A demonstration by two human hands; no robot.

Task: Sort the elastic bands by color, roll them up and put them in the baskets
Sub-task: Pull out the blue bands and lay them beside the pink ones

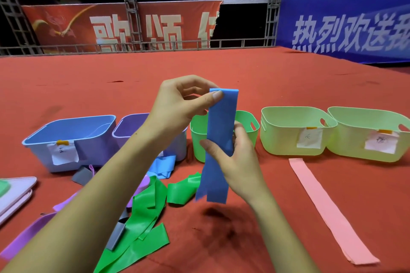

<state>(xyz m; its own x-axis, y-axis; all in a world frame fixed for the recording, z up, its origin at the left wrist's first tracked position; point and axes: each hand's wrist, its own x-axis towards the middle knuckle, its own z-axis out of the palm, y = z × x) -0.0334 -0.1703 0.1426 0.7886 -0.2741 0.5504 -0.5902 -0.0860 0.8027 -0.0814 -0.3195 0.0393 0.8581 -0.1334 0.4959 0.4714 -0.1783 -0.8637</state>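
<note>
1. While we've got the blue band hanging upright in the air, our left hand pinches its top edge between thumb and fingers, and our right hand grips it about halfway down. It's folded double, with the two loose ends dangling above the red desk.
2. What could go wrong: the material looks slick and stretchy, so if the top pinch slips as we begin rolling, the layers probably slide apart and the roll comes out crooked or springs open.
3. The blue basket sits well off to the left, with the purple basket just beside it. A loose roll could unwind on the way over, or land in the wrong one.
4. Hard to see: the green basket is mostly blocked by the band and our hands, the basket labels aren't readable, and the pile of green bands runs under our left arm, so we can't count them. The pink band lies flat by itself.
</note>
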